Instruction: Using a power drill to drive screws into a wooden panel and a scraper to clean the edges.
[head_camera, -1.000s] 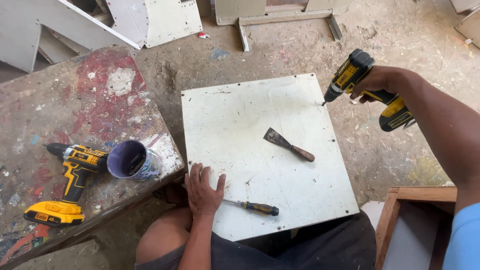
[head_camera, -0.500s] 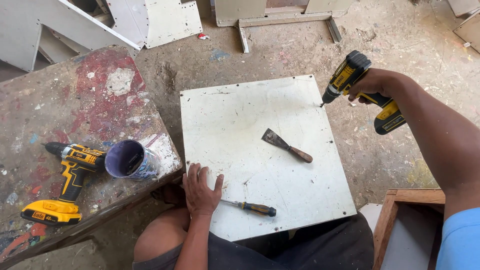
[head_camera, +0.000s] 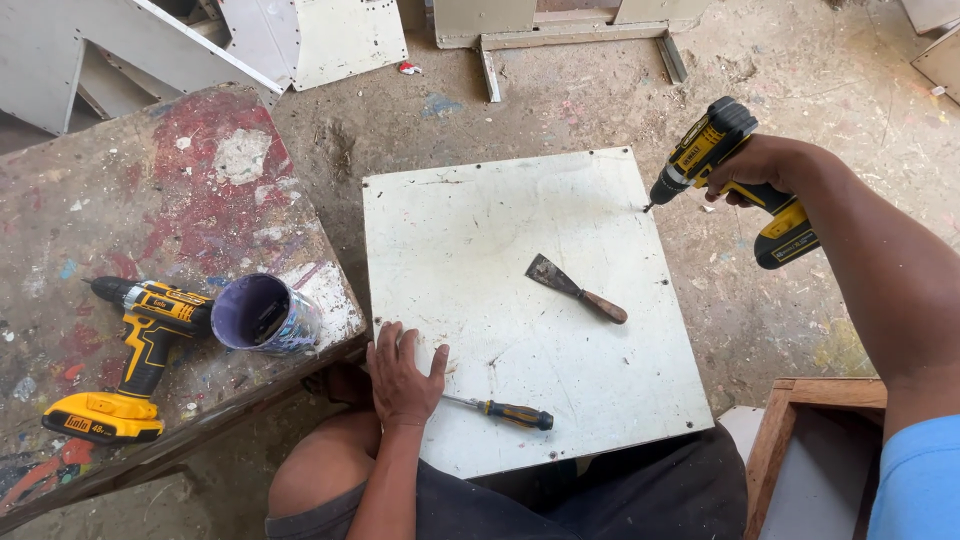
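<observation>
The right hand is closed around the grip of a yellow drill, its bit touching the far right edge of the white board. The left hand lies open and flat on the board's near left corner, a screwdriver just beside it. The board looks stiff, flat and fairly light, best held by its edges.

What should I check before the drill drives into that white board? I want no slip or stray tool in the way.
1. Drill held in right hand: ok.
2. Bit tip at the white board right edge: ok; contact cannot tell.
3. Left hand flat on the board's near left corner: ok.
4. Putty knife lying loose on the board: not ok.
5. Screwdriver loose beside left hand: not ok.
</observation>
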